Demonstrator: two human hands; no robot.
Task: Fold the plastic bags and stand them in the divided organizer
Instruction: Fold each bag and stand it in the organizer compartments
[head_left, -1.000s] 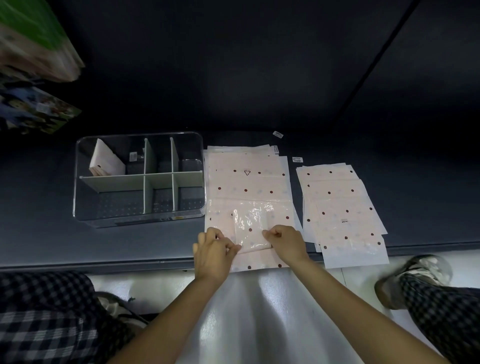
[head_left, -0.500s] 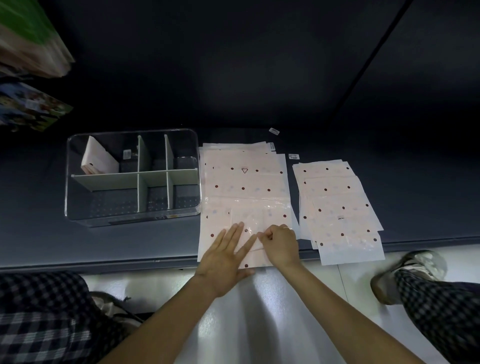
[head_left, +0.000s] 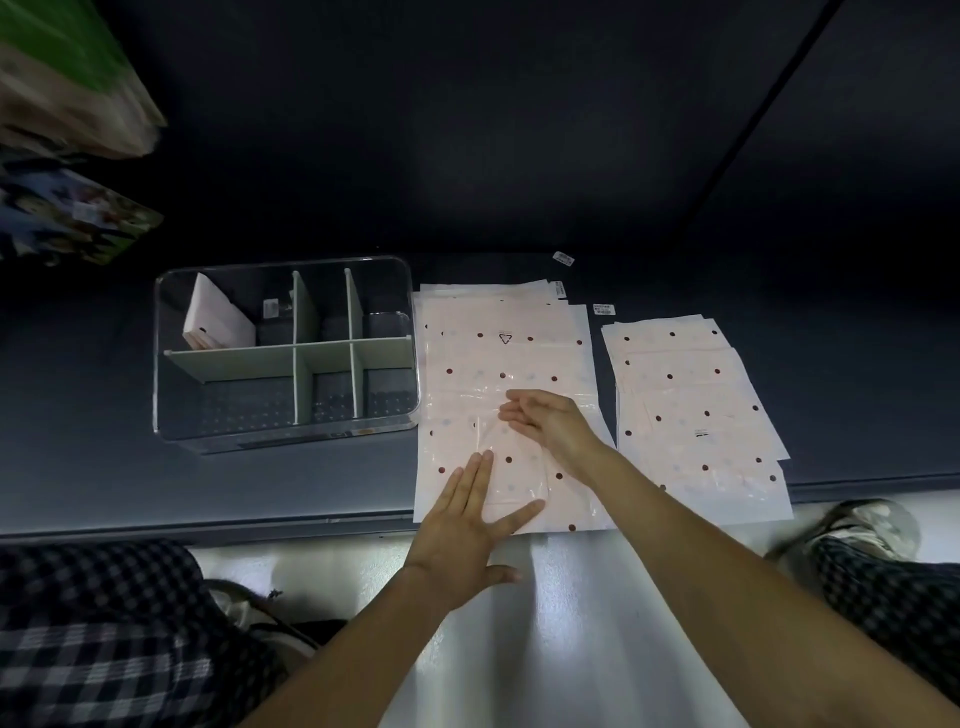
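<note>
Your left hand (head_left: 470, 525) lies flat, fingers straight and spread, pressing the near end of the bag (head_left: 514, 467) you are folding, which sits on top of the middle stack (head_left: 506, 358) just right of the organizer (head_left: 285, 353). Your right hand (head_left: 545, 423) is at the bag's far end, fingers loosely curled over the raised plastic there; whether it is pinching that edge or only resting on it, you cannot tell from here. The half-folded bag is a narrow strip whose long axis runs away from you, along the organizer's short side, so the coming fold looks like an end-to-end one: far end brought toward you, over to where your left hand pins it. Your right hand is the one placed for that, your left being the anchor. Once folded, the bag goes left, and your left hand is the nearer to the organizer. One folded bag (head_left: 215, 317) already stands leaning in the far-left compartment; the other compartments look unfilled. A second stack (head_left: 696, 405) lies farther right of the organizer, beyond the middle one, so most of the work seems still ahead. Thin plastic is slippery, so keep that left palm down.
</note>
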